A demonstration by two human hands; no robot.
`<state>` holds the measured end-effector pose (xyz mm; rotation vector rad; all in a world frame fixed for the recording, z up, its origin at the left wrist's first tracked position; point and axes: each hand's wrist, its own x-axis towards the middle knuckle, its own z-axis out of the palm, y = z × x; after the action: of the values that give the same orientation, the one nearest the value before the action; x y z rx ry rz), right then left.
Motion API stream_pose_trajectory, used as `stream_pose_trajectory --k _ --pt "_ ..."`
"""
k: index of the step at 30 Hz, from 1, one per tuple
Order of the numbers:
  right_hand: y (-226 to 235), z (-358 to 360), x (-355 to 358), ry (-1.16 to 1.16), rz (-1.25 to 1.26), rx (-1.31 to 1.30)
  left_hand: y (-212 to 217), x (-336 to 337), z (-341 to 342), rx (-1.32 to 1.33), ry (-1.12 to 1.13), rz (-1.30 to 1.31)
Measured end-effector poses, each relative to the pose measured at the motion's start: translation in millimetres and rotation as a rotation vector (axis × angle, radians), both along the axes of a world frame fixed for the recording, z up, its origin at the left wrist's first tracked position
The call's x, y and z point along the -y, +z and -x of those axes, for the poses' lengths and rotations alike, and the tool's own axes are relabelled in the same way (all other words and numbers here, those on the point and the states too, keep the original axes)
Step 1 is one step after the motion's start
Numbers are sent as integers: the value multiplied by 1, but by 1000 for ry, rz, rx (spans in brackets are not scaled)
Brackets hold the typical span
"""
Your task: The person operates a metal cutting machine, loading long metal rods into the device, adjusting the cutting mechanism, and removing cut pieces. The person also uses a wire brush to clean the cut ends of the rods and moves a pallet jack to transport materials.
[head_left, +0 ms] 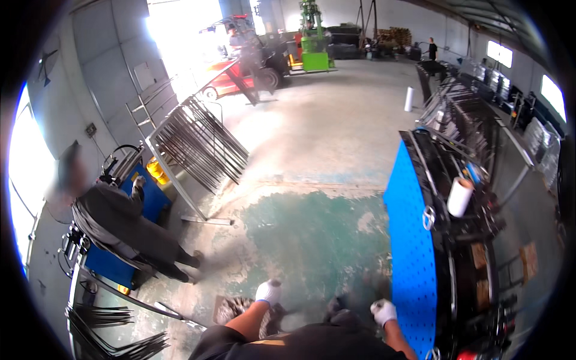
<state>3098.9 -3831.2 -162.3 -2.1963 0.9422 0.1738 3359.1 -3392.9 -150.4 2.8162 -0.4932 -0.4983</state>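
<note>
My left hand (269,292), in a white glove, is held out low in front of me over the green-painted floor (300,240). Its fingers are curled in and I see nothing in them. Beneath it lies a mottled brown and grey bundle (231,309) that looks like cloth. My right hand (384,312), also white-gloved, hangs beside a blue perforated panel (413,258) on the side of a black machine bench. Its fingers are bent closed with nothing visible in them. Whether its knuckles touch the panel I cannot tell.
A co-worker (120,216) stands left at a blue machine (135,192). Racks of dark bent rods stand ahead left (201,144) and near left (114,336). A white roll (460,197) sits on the right bench. A red forklift (231,78) and green machine (315,51) stand far off.
</note>
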Motion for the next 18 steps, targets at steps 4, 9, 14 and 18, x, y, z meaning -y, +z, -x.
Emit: stream_pose_trajectory --k 4,9,14,18 --pt "96 -263 69 224 79 249 -42 -19 -67 -202 54 -101" --pt "137 -573 162 347 -11 438 -103 -37 -204 -353 -296 -422" --pt "278 -830 285 16 111 571 -101 24 -480 -368 -113 -510" --pt "387 -1017 528 -360 22 896 -52 167 -752 -310 263 24"
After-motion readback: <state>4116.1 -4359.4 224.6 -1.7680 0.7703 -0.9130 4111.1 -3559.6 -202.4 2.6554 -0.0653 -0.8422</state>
